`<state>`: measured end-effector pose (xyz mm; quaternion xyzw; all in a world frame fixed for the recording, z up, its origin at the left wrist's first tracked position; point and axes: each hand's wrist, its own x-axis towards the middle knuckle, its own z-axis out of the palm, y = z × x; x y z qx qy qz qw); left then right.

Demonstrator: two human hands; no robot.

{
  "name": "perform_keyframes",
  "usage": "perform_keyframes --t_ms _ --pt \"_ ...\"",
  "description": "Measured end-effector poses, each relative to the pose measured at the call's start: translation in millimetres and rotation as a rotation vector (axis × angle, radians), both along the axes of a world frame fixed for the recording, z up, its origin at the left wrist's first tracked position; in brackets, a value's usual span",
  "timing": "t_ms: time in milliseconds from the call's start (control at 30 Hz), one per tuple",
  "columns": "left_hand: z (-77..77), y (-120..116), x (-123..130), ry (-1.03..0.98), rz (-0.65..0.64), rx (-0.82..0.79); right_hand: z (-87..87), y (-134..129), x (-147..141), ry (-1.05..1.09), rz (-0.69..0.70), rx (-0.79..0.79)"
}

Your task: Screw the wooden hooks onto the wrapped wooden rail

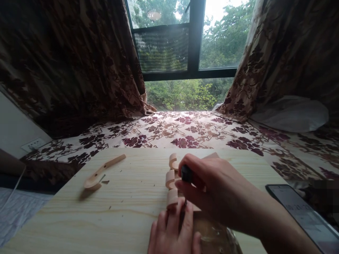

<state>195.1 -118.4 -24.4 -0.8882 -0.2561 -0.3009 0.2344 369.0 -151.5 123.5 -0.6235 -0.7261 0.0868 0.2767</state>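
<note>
Three curved light-wood hooks [172, 199] stand in a row on the pale wooden board, with a flat wooden piece partly hidden behind my right hand. My left hand [174, 225] lies at the nearest hook, its fingers spread and pressed on the wood. Curled around a black-handled screwdriver [186, 173], my right hand [209, 180] is over the row. The tool's thin dark tip points down between two fingers of my left hand. A loose wooden hook [104, 171] with two holes rests on the left of the board, a small dark screw-like piece [102, 177] beside it.
The board [132, 225] carries scattered dark bits. A clear plastic bag [217, 236] lies beside my left hand. At the right edge is a phone [299, 211] with its screen lit. Floral cloth [185, 128] runs behind, up to the curtained window.
</note>
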Motion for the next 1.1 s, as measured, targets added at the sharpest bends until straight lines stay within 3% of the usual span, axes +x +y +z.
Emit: perform_keyframes --t_ms 133,300,400,567,767,967,1100 --pt "14.5 -10 4 0.03 -0.002 -0.068 19.9 7 3 -0.162 -0.003 -0.052" --pt "32.3 -17 4 0.041 -0.028 -0.184 66.9 15 -5 -0.493 0.339 -0.218" --pt "36.8 -17 4 0.011 -0.056 -0.244 81.2 20 -13 -0.682 0.391 -0.328" --pt "35.4 -16 4 -0.026 -0.071 -0.232 76.2 22 -10 -0.689 0.366 -0.27" --pt "35.2 -16 4 -0.034 -0.071 -0.241 73.6 21 -18 -0.708 0.213 -0.322" --pt "37.7 -16 4 -0.055 -0.078 -0.286 82.0 24 -18 -0.799 0.361 -0.301" --pt "36.3 -16 5 -0.069 -0.082 -0.275 78.7 26 -17 -0.774 0.39 -0.336"
